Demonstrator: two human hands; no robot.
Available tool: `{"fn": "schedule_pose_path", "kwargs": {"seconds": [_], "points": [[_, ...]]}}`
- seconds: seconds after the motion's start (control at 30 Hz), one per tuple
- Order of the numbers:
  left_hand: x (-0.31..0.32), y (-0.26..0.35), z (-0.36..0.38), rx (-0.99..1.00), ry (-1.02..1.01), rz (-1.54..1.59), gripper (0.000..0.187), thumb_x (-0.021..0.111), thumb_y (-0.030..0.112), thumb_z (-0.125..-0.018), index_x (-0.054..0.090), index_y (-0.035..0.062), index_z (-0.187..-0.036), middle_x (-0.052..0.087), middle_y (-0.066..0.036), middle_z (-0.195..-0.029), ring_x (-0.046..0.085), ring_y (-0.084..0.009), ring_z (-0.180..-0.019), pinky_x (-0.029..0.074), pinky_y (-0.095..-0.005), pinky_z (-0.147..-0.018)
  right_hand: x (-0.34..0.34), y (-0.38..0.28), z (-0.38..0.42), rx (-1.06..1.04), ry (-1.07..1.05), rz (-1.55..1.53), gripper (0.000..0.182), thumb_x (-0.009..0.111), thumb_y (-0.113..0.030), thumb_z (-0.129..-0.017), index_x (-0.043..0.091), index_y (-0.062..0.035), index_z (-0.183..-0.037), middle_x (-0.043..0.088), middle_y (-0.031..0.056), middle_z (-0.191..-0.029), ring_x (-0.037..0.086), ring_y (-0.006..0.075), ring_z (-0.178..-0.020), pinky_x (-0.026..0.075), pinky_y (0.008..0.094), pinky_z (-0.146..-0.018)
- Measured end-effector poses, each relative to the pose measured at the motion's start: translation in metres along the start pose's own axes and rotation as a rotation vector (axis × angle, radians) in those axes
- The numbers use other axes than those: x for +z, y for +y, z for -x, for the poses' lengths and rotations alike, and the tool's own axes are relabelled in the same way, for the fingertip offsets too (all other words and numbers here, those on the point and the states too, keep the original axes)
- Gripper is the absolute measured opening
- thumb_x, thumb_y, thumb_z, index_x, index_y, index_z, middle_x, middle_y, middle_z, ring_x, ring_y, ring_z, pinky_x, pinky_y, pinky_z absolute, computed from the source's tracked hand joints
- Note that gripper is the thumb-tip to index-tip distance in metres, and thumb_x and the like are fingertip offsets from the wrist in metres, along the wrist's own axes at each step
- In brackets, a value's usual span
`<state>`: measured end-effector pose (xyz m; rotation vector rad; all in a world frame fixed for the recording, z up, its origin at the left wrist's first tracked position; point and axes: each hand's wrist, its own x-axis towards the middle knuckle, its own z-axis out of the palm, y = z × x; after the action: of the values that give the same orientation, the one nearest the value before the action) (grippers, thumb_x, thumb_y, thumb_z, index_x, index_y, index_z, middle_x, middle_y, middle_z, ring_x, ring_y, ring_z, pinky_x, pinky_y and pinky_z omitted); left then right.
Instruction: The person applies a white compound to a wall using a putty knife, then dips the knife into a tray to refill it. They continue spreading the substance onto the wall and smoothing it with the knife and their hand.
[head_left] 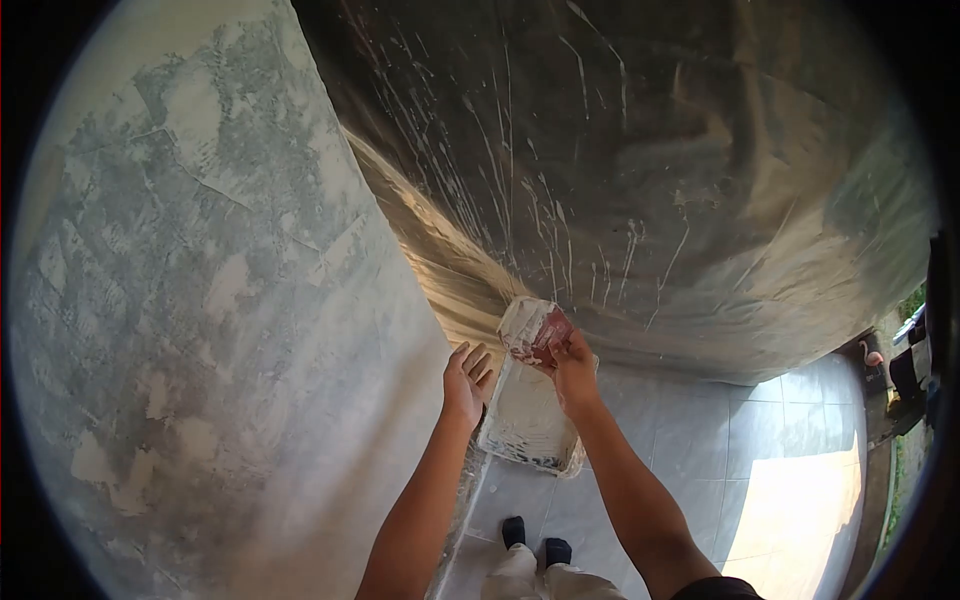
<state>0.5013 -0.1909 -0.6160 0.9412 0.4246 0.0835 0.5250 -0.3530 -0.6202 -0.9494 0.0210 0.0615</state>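
A reddish scraper (540, 337), its blade coated with white paste, is in my right hand (574, 372), the fingers wrapped round it. Just below it lies a shallow tray (530, 415) smeared with white material, with dark marks near its lower edge. My left hand (467, 382) is to the left of the tray, fingers apart and holding nothing, beside the edge of the patchy grey and white wall (230, 280).
Dark plastic sheeting (680, 180) with white splashes hangs at the upper right. Grey floor tiles (690, 430) run below it, sunlit at the right. My feet (558, 551) in dark socks stand below the tray. Various objects (905, 370) are at the far right edge.
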Motion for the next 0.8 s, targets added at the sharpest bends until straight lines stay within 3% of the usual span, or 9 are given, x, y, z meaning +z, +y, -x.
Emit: {"fn": "schedule_pose_path", "kwargs": {"seconds": [0.13, 0.2, 0.33, 0.4, 0.5, 0.8], "points": [[0.031, 0.057, 0.023, 0.226, -0.111, -0.092, 0.059, 0.049, 0.035, -0.091, 0.033, 0.0059, -0.14, 0.045, -0.014, -0.14, 0.043, -0.0262, -0.125, 0.033, -0.0389, -0.103, 0.042, -0.059, 0.009, -0.081, -0.109, -0.012, 0.023, 0.04, -0.002, -0.098, 0.048, -0.0019, -0.12, 0.059, 0.0114, -0.117, 0.062, 0.0206, -0.103, 0.054, 0.0355, -0.086], [0.045, 0.087, 0.041, 0.358, -0.154, -0.153, 0.055, 0.047, 0.033, -0.092, 0.035, 0.0055, -0.138, 0.046, -0.014, -0.139, 0.042, -0.0264, -0.127, 0.032, -0.0402, -0.104, 0.06, -0.079, 0.012, -0.103, -0.179, -0.011, 0.029, 0.035, 0.0, -0.099, 0.042, -0.0025, -0.127, 0.053, 0.0146, -0.126, 0.058, 0.0268, -0.113, 0.05, 0.0446, -0.095], [0.069, 0.147, 0.073, 0.555, -0.182, -0.245, 0.052, 0.046, 0.032, -0.093, 0.037, 0.0046, -0.136, 0.047, -0.015, -0.138, 0.042, -0.0268, -0.128, 0.031, -0.0411, -0.105, 0.11, -0.132, 0.036, -0.132, -0.28, -0.14, 0.019, 0.036, 0.003, -0.096, 0.04, -0.0032, -0.114, 0.053, 0.0145, -0.12, 0.059, 0.0235, -0.11, 0.052, 0.0394, -0.092], [0.08, 0.177, 0.094, 0.676, -0.167, -0.326, 0.047, 0.045, 0.028, -0.094, 0.039, 0.0045, -0.134, 0.049, -0.017, -0.136, 0.044, -0.0277, -0.127, 0.033, -0.0417, -0.104, 0.131, -0.152, 0.044, -0.131, -0.35, -0.166, 0.023, 0.036, 0.002, -0.097, 0.038, -0.0035, -0.119, 0.049, 0.0148, -0.126, 0.055, 0.024, -0.115, 0.049, 0.0411, -0.097], [0.086, 0.214, 0.123, 0.828, -0.155, -0.4, 0.044, 0.044, 0.026, -0.095, 0.04, 0.0045, -0.133, 0.051, -0.017, -0.135, 0.046, -0.0285, -0.126, 0.036, -0.0417, -0.102, 0.161, -0.171, 0.058, -0.206, -0.432, -0.231, 0.031, 0.038, -0.003, -0.098, 0.038, -0.0057, -0.129, 0.051, 0.0122, -0.128, 0.057, 0.0229, -0.112, 0.049, 0.0403, -0.093], [0.082, 0.334, 0.234, 1.229, -0.056, -0.547, 0.039, 0.041, 0.02, -0.096, 0.043, 0.0056, -0.132, 0.055, -0.016, -0.13, 0.049, -0.0254, -0.123, 0.037, -0.0389, -0.102, 0.27, -0.231, 0.11, -0.348, -0.704, -0.308, 0.033, 0.038, -0.003, -0.1, 0.04, -0.0036, -0.132, 0.053, 0.0111, -0.128, 0.057, 0.0225, -0.114, 0.047, 0.0397, -0.098]]}}
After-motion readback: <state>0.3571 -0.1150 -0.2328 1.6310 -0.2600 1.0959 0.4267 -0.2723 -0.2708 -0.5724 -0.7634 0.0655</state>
